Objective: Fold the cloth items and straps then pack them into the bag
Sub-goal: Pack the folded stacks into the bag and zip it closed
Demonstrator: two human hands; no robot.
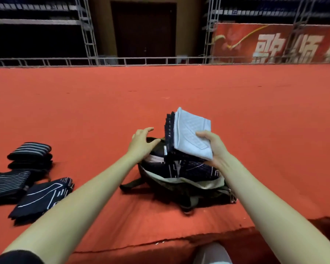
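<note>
right hand grips folded cloths above bag.

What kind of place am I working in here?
Probably a stage in an indoor hall or arena: red carpet over a raised platform, metal truss behind it, and a red banner.
</note>
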